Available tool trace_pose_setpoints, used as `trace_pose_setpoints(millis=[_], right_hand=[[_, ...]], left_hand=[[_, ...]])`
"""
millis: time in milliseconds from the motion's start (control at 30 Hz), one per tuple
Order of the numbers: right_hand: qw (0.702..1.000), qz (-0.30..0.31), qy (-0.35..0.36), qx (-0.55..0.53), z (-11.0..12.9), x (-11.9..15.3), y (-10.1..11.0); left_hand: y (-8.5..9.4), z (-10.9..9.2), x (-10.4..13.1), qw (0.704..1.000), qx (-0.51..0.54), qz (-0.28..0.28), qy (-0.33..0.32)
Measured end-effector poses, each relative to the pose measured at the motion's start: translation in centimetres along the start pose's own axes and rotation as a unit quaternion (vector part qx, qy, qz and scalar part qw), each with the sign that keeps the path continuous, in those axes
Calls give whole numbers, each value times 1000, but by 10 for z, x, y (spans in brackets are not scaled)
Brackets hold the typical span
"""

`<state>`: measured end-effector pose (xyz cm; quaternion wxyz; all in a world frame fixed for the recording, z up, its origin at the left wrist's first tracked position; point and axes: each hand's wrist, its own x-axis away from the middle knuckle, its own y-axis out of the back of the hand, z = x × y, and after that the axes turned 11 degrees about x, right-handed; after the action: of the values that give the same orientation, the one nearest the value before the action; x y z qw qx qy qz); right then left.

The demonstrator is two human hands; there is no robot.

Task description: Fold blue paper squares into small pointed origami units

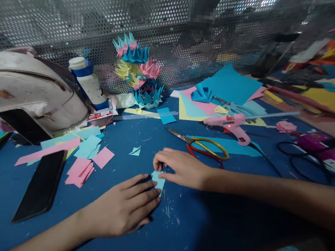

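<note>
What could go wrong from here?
Pink glue gun: its light is on, so it may be hot and could scorch nearby yellow paper.
Scissors: just beyond the right hand; a careless reach might meet the blades.
Light-blue paper: small; if the left hand lets it slip, creases could skew.

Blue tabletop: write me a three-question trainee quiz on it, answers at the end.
1. Which colour is the small paper piece at the fingertips of the left hand and right hand? A pink; B light blue; C yellow.
2. True or false: the right hand holds the scissors.
3. Fill in: in the picture, the glue gun lies to the ____ of the white bag.

Key: 1. B. 2. False; the scissors lie on the blue tabletop, beyond that hand. 3. Right.
</note>
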<state>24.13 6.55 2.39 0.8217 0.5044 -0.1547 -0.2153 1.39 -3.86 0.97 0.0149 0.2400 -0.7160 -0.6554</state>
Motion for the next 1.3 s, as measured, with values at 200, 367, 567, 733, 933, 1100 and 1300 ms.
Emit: trace_pose_setpoints(millis=[200, 367, 567, 733, 933, 1100, 1300], right_hand=[[998, -14, 13, 59, -2, -1, -1], [997, -14, 17, 70, -6, -2, -1], [999, -10, 33, 18, -6, -2, -2], [997, -23, 47, -51, -9, -3, -6], [997, -26, 45, -57, -10, -8, -5], [999, -2, 22, -31, -6, -8, 4], [1000, 7, 15, 13, -7, -7, 9]], left_hand=[[-1, 1, 2, 1000, -6, -2, 5], [-1, 0, 1, 1000, -7, 6, 9], [1, 0, 1, 1000, -4, 6, 11], [-1, 0, 3, 1000, -3, 7, 14], [-1, 1, 3, 1000, 2, 12, 15], [2, 1, 3, 1000, 4, 26, 15], [1, 2, 4, 1000, -3, 23, 13]])
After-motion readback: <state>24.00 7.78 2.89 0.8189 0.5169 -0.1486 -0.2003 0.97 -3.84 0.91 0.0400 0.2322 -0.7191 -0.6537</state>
